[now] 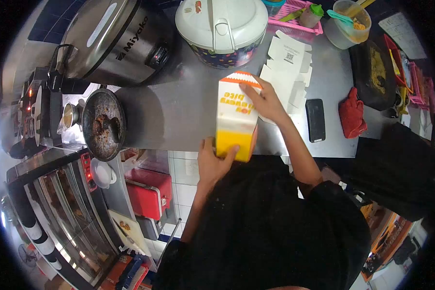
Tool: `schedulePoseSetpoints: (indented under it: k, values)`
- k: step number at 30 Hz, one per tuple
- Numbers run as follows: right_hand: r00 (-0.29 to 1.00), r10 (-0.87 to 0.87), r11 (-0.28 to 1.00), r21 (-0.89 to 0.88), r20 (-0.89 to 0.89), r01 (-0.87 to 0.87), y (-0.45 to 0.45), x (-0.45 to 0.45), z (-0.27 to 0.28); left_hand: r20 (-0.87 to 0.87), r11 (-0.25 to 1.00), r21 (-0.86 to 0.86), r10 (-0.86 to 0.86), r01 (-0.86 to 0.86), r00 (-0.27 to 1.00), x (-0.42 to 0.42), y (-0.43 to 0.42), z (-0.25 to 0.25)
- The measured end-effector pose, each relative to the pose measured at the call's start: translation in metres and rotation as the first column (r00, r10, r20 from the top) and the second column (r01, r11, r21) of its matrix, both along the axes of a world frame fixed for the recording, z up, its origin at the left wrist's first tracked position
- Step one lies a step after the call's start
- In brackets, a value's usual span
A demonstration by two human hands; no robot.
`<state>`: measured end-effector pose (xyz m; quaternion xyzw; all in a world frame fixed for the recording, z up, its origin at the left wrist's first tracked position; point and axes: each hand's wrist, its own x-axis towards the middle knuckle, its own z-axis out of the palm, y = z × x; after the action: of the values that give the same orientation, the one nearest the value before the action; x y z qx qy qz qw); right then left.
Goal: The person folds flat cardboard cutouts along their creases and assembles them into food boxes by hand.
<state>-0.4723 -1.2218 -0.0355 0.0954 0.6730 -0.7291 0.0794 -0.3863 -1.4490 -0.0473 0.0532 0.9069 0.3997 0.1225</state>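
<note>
Printed carton (236,118) held at counter edge (179,147): near end grasped by left hand (215,165), far end by right hand (267,101), apparently steadied at 2 ends. Unfolded cardboard (286,70) laid beside, likely for reach.

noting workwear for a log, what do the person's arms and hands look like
The left hand and right hand are bare, without gloves; no ring, watch or marking can be made out. The forearms are uncovered below the short, plain black fabric sleeves of a black fabric top.

"Miyako" marked on steel cooker (113,60); "every bite" printed, inverted, on yellow-white box (236,123); QR code (289,57) borne by unfolded carton (291,72).
</note>
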Motion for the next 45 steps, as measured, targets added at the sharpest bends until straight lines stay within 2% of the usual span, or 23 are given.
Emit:
schedulePoseSetpoints:
  k: [3,4,5,6,7,8,11,12,15,16,19,22,25,28,31,34,37,40,41,42,43,44,45]
  values:
    - [0.989,0.029,0.956,0.294,-0.147,0.016,0.016,-0.023,-0.050,-0.024,0.992,-0.107,0.057,-0.059,0.998,-0.019,0.020,-0.018]
    - [0.981,-0.023,0.955,0.287,-0.191,0.079,0.016,-0.029,-0.074,-0.028,0.989,-0.112,0.090,-0.093,0.996,-0.024,0.025,-0.027]
    - [0.959,-0.001,0.881,0.453,-0.285,0.136,0.020,-0.035,-0.094,-0.036,0.985,-0.116,0.124,-0.128,0.992,-0.029,0.029,-0.034]
    - [0.927,0.038,0.777,0.595,-0.372,0.207,0.021,-0.040,-0.098,-0.019,0.967,-0.219,0.132,-0.133,0.991,-0.033,0.030,-0.038]
    - [0.891,0.090,0.647,0.706,-0.445,0.287,0.023,-0.043,-0.101,-0.026,0.971,-0.197,0.132,-0.134,0.991,-0.035,0.027,-0.043]
    - [0.949,0.078,0.737,0.659,-0.306,0.152,0.028,-0.042,-0.105,-0.033,0.975,-0.174,0.132,-0.136,0.991,-0.038,0.021,-0.050]
    - [0.985,0.043,0.714,0.695,-0.164,0.085,0.022,-0.045,-0.111,-0.067,0.985,-0.153,0.070,-0.080,0.995,-0.046,-0.001,-0.064]
    - [0.975,0.062,0.659,0.743,-0.212,0.120,0.019,-0.046,-0.110,-0.080,0.986,-0.157,0.038,-0.050,0.996,-0.047,-0.006,-0.064]
    - [0.991,0.066,0.746,0.666,-0.118,0.030,0.015,-0.048,-0.101,0.189,0.954,0.219,0.162,-0.202,0.968,-0.048,-0.009,-0.066]
    - [0.986,0.069,0.731,0.680,-0.152,0.054,0.012,-0.048,-0.106,0.227,0.978,0.138,0.121,-0.155,0.966,-0.047,-0.015,-0.075]
    - [0.971,0.058,0.695,0.707,-0.232,0.127,0.006,-0.048,-0.120,0.060,0.970,0.206,0.118,-0.128,0.991,-0.039,-0.003,-0.088]
    - [0.967,0.024,0.687,0.707,-0.255,0.169,0.000,-0.046,-0.121,-0.319,0.977,-0.173,0.061,-0.122,0.946,-0.024,0.025,-0.072]
    - [0.961,0.029,0.680,0.710,-0.275,0.183,-0.003,-0.044,-0.121,-0.174,0.963,-0.267,-0.014,-0.033,0.985,-0.010,0.061,-0.016]
    - [0.975,0.015,0.718,0.681,-0.222,0.144,-0.005,-0.040,-0.114,-0.053,0.941,-0.337,-0.013,-0.006,0.999,-0.004,0.071,-0.023]
    - [0.963,0.010,0.743,0.646,-0.270,0.173,-0.007,-0.036,-0.117,-0.096,0.937,-0.347,0.005,-0.038,0.995,-0.001,0.068,-0.051]
    - [0.947,0.034,0.748,0.637,-0.321,0.189,-0.014,-0.031,-0.124,-0.174,0.885,-0.465,-0.046,-0.041,0.984,-0.001,0.066,-0.064]
    - [0.968,0.127,0.721,0.690,-0.218,0.061,-0.015,-0.026,-0.126,-0.347,0.860,-0.509,-0.163,-0.040,0.923,-0.020,0.071,-0.071]
    - [0.893,0.066,0.601,0.732,-0.445,0.321,0.008,-0.017,-0.116,-0.207,0.762,-0.640,-0.302,0.105,0.931,-0.046,0.086,-0.064]
    - [0.856,0.058,0.551,0.732,-0.514,0.402,0.021,-0.011,-0.111,-0.132,0.740,-0.659,-0.288,0.133,0.949,-0.054,0.086,-0.064]
    - [0.885,-0.078,0.418,0.791,-0.459,0.447,0.039,-0.003,-0.103,-0.056,0.720,-0.675,-0.269,0.162,0.961,-0.063,0.084,-0.066]
    - [0.832,-0.164,0.176,0.814,-0.530,0.553,0.061,0.006,-0.099,0.017,0.699,-0.689,-0.247,0.190,0.969,-0.071,0.082,-0.068]
    - [0.826,-0.265,0.073,0.843,-0.498,0.532,0.086,0.015,-0.105,0.046,0.682,-0.707,-0.220,0.187,0.974,-0.079,0.081,-0.072]
    - [0.812,-0.433,-0.001,0.901,-0.391,0.434,0.098,0.026,-0.098,0.073,0.664,-0.720,-0.218,0.203,0.973,-0.086,0.079,-0.071]
